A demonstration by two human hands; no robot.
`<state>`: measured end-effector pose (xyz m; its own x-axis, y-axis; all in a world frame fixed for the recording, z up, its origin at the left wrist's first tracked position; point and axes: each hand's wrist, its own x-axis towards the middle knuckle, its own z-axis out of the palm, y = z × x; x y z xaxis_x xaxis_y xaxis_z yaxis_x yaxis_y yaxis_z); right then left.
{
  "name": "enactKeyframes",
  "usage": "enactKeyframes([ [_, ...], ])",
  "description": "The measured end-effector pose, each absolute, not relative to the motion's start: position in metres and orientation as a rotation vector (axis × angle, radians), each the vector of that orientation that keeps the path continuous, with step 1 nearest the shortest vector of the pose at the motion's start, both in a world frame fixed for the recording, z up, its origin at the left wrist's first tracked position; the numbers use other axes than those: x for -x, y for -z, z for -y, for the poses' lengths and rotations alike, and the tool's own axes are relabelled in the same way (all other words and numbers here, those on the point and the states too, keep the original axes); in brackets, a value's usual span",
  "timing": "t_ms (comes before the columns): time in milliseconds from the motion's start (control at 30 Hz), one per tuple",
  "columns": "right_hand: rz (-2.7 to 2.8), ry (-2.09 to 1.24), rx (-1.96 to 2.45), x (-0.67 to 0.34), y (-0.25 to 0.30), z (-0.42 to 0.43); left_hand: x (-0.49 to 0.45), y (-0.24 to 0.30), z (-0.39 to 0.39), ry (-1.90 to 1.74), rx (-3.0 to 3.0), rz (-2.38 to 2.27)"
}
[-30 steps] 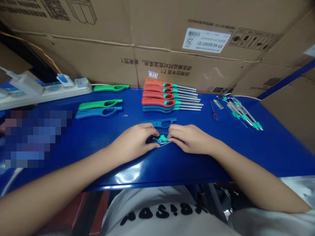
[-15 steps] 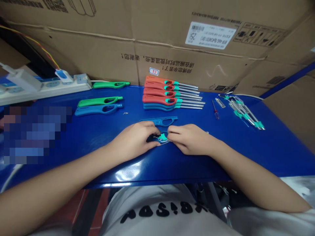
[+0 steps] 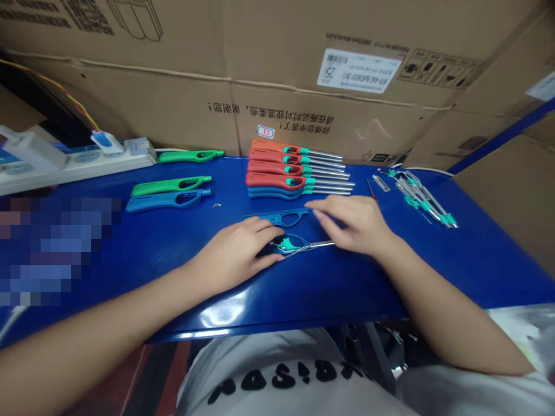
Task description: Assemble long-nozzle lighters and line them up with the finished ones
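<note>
A blue lighter body half [image 3: 299, 237] with a teal trigger [image 3: 285, 244], thin wires and a metal tube [image 3: 321, 244] lies flat at the table's middle. My left hand [image 3: 245, 245] grips its handle end, the thumb at the near side and the fingers over the far side; the palm hides much of the handle. Just behind it lies a matching blue shell half [image 3: 277, 218]. My right hand [image 3: 353, 222] is at that shell's narrow end, with index finger and thumb closed about the tip. The shell rests on the table.
Finished-looking red and blue lighters [image 3: 277, 182] are stacked at the back. Green and blue shells [image 3: 169, 199] lie left, near a power strip [image 3: 130, 153]. Tube assemblies [image 3: 425, 199], a clear small part [image 3: 381, 184] and a partly hidden screwdriver [image 3: 371, 189] lie right. Cardboard [image 3: 182, 104] stands behind.
My right hand has left the teal trigger area and moved right and back to the tip of the rear blue shell, uncovering the metal tube. My left hand keeps its hold.
</note>
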<state>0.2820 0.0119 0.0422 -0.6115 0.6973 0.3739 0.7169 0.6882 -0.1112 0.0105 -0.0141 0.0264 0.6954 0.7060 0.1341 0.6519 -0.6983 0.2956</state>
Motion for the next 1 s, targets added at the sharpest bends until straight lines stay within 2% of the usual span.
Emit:
enactKeyframes([
  [300, 1.554, 0.388, 2.023, -0.386, -0.059, -0.063, 0.001, -0.037, 0.007, -0.196, -2.975, -0.88],
  [467, 1.385, 0.151, 2.459, -0.439, -0.049, -0.074, 0.003, -0.037, 0.01, -0.182, -3.014, -0.875],
  [767, 1.376, 0.114, 2.49, -0.446, -0.034, -0.082, -0.002, -0.028, 0.009, -0.223, -3.029, -0.928],
  [1000, 1.615, 0.149, 2.277, -0.426, -0.014, -0.095, -0.004, -0.024, 0.008, -0.268, -2.964, -1.036],
])
